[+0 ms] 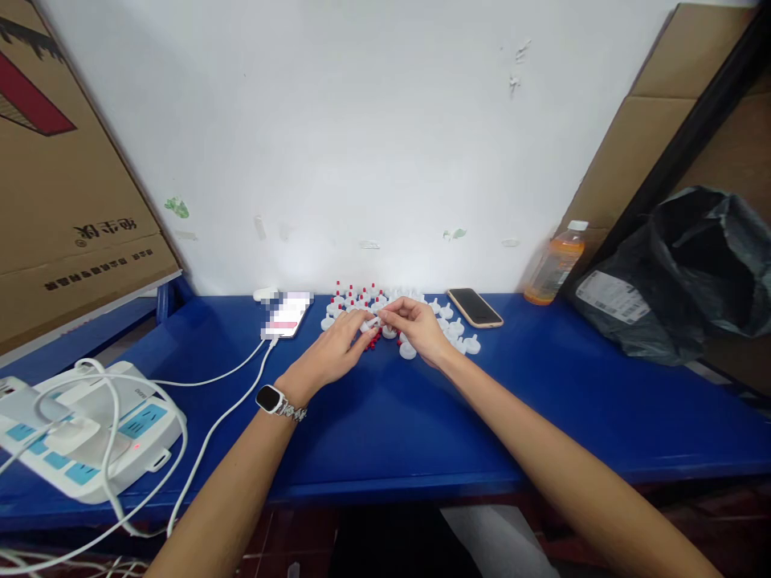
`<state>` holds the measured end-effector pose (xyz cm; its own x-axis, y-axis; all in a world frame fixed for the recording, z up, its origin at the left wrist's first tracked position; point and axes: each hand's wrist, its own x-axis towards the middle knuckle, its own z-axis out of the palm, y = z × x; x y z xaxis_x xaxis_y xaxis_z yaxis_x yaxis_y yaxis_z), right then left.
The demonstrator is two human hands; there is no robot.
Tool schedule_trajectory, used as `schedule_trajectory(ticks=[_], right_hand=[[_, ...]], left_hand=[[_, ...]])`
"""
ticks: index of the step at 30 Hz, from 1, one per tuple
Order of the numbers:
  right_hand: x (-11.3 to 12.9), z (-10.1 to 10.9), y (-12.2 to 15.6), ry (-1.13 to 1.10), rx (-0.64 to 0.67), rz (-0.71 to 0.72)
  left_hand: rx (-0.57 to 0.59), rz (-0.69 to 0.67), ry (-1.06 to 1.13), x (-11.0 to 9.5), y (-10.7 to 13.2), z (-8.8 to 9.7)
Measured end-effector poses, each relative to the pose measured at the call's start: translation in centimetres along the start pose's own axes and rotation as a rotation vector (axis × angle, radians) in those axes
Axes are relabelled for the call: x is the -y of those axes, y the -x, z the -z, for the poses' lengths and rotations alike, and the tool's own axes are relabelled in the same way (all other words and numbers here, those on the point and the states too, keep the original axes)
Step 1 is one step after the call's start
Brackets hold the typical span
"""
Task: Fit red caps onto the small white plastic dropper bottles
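Left hand [337,343] and right hand [417,325] both pinch one white plastic cap [369,323] over the blue table [373,433], right at its tip; looks light, stiff, maybe slick, best gripped by the rim. Loose red tips [373,342] and white caps [471,344] crowd in; left phone [294,315], right phone [475,308], orange bottle [552,269] sit clear

Caps [408,351] lie on the table [391,433] between two phones [475,308], with a bottle [552,266] farther right.

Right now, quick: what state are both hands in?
Left hand: closed, holding a small white plastic piece.
Right hand: closed in a pinch at that piece; exactly what it grips cannot be told.
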<state>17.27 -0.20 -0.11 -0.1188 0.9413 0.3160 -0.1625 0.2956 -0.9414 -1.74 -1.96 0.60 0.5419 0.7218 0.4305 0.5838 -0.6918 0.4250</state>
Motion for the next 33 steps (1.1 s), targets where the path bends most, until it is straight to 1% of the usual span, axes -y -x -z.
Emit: schedule_trajectory(ticks=[7,13,19,22,24,26,28,30,31,33], right_hand=[[0.2,0.0,-0.1,-0.038,-0.046,-0.018],[0.3,-0.8,0.2,-0.054,-0.028,-0.013],[0.7,-1.9,0.4,-0.031,-0.041,0.031],[1.0,-2.0,-0.2,0.026,-0.012,0.085],[0.9,-1.9,-1.0,0.098,0.011,0.139],[0.6,-1.7,-2.0,0.213,0.031,0.182],[0.0,-1.6,-3.2,0.393,0.082,0.202],[-0.6,-1.8,-4.2,0.617,0.176,0.222],[-0.9,-1.9,-4.6,0.730,0.222,0.238],[-1.3,-2.4,-5.3,0.930,0.283,0.279]], left_hand=[[-0.027,0.004,-0.058,-0.7,0.0,-0.9],[-0.027,0.018,-0.020,-0.6,0.0,-0.9],[-0.072,0.007,0.099,-0.3,-0.3,-1.1],[-0.082,0.060,0.148,-0.1,-0.3,-0.3],[-0.121,0.131,0.171,0.5,-0.2,0.6],[-0.205,0.208,0.214,1.5,-0.1,1.4],[-0.344,0.278,0.259,2.7,-0.1,1.8],[-0.477,0.356,0.295,3.8,-0.1,1.7],[-0.511,0.384,0.307,4.1,-0.1,1.5],[-0.504,0.400,0.303,4.5,-0.2,1.1]])
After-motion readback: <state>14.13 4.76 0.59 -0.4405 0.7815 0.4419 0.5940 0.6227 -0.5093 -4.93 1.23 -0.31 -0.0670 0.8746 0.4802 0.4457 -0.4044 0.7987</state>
